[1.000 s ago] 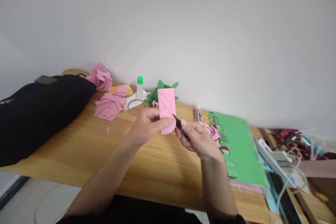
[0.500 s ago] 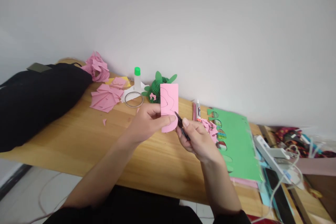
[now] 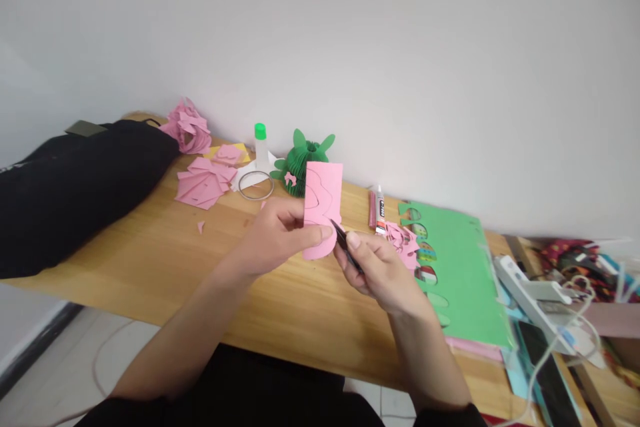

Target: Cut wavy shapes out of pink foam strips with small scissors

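A strip of pink paper [image 3: 324, 190] with curved outlines drawn on it is held upright over the table. My left hand [image 3: 285, 237] is closed on its left edge, thumb across the front near the rounded lower end. Dark-handled scissors [image 3: 344, 237] sit in my right hand [image 3: 377, 270], whose fingers wrap round the handles. The blade tips touch the paper's right side, beside my left thumb. Behind the paper stands a green folded-paper figure [image 3: 303, 160] with leaf-shaped ears and a small pink bow; the strip hides part of it.
Pink paper scraps [image 3: 206, 181], a green-capped glue stick [image 3: 261, 147] and a metal ring [image 3: 256, 185] lie to the left, near a black bag [image 3: 85, 193]. A glue tube [image 3: 380, 210], green sheets [image 3: 465, 273], a power strip [image 3: 533, 303] and a phone [image 3: 547, 370] are on the right.
The scissor blades have cut further into the paper's right side, and the lower end has turned slightly. The view has shifted a little.
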{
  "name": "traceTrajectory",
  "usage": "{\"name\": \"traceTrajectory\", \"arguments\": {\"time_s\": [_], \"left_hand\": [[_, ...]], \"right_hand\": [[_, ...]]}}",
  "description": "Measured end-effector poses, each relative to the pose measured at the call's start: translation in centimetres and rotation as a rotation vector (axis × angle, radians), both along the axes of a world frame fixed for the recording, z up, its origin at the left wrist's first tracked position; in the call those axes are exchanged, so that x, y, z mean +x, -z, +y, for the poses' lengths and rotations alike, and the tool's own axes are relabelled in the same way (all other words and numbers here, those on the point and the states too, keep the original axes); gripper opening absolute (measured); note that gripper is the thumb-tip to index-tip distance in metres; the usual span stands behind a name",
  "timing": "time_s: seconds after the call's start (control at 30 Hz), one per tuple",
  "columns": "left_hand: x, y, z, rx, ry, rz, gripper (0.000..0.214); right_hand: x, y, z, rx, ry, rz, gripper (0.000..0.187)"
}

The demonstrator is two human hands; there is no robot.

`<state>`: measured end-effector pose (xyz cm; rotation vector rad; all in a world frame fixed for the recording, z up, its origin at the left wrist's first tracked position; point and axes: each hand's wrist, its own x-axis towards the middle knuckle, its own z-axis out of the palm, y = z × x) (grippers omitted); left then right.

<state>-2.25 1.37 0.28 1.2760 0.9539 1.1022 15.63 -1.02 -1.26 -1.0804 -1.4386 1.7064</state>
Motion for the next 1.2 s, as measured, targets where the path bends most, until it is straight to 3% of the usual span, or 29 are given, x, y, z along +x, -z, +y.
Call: {"name": "traceTrajectory", "arguments": {"time_s": [0.17, 0.63, 0.9, 1.2], "left_hand": [[0.3, -0.2, -0.3, 0.011, 0.014, 0.016, 0.011], [0.6, 0.3, -0.5, 0.026, 0.088, 0.020, 0.014], [1.0, 0.2, -0.4, 0.106, 0.046, 0.023, 0.027], [1.4, -0.1, -0.6, 0.095, 0.047, 0.056, 0.026]], "right_hand": [[0.4, -0.1, -0.3, 0.088, 0.009, -0.027, 0.051], [1.0, -0.1, -0.5, 0.046, -0.008, -0.010, 0.050], [1.1, 0.0, -0.6, 0.049, 0.022, 0.031, 0.049], [1.4, 0.1, -0.7, 0.056, 0.024, 0.053, 0.047]]}}
